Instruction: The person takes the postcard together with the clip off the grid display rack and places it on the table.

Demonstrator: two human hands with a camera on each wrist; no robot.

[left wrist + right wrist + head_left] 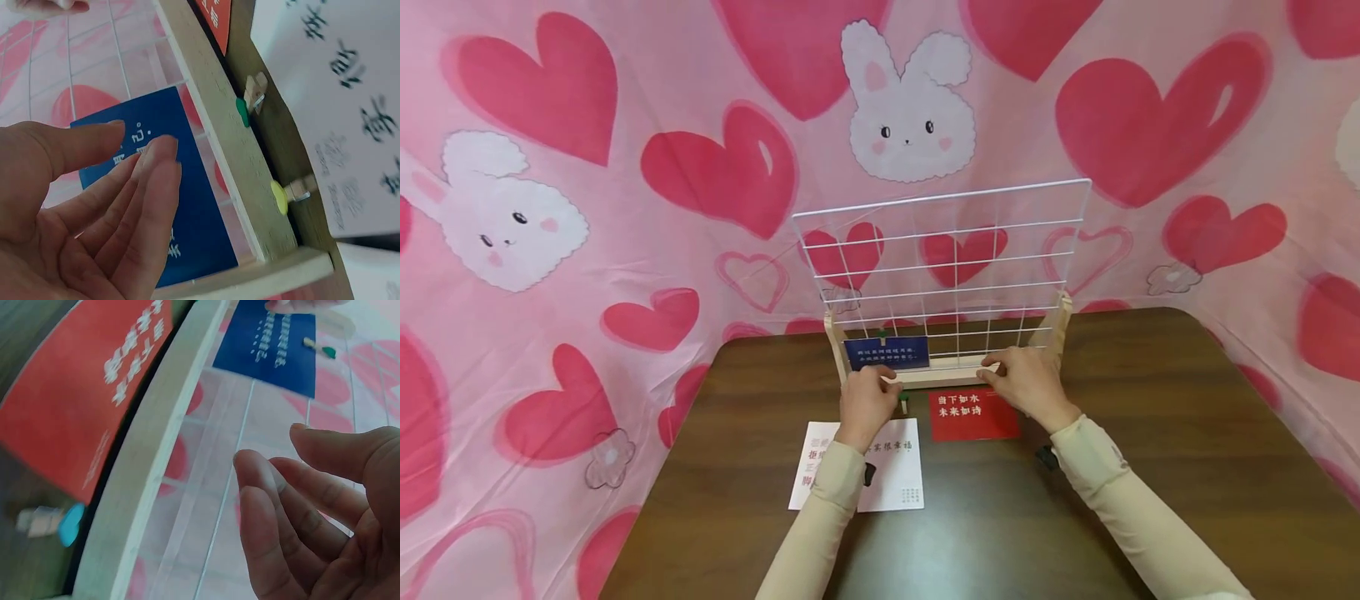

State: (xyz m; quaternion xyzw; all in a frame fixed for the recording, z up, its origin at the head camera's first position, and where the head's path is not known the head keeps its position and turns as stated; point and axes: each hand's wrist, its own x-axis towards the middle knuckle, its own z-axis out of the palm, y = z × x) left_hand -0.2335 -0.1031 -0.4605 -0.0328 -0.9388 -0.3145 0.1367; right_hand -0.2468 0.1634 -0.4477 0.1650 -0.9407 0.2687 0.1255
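Note:
A dark blue card (pixel 887 352) with white writing hangs at the lower left of a white wire grid (pixel 957 275). A small wooden clothespin (pixel 320 348) with a green end sits at the card's edge. My left hand (pixel 867 404) is just in front of this card, its thumb and fingertips apart and nothing between them. To the right, my right hand (pixel 1028 383) hovers before the lower part of the grid, fingers loosely bent and holding nothing. Below it, a red card (pixel 973 414) lies on the table by the grid's wooden base (pixel 943 377).
White cards (pixel 891 487) with writing lie at front left, partly under the left forearm. Clothespins with a green end (pixel 254 94), a yellow end (pixel 294 190) and a blue heart (pixel 70 525) lie along the base. A heart-patterned cloth (pixel 700 75) hangs behind the brown table (pixel 1150 400).

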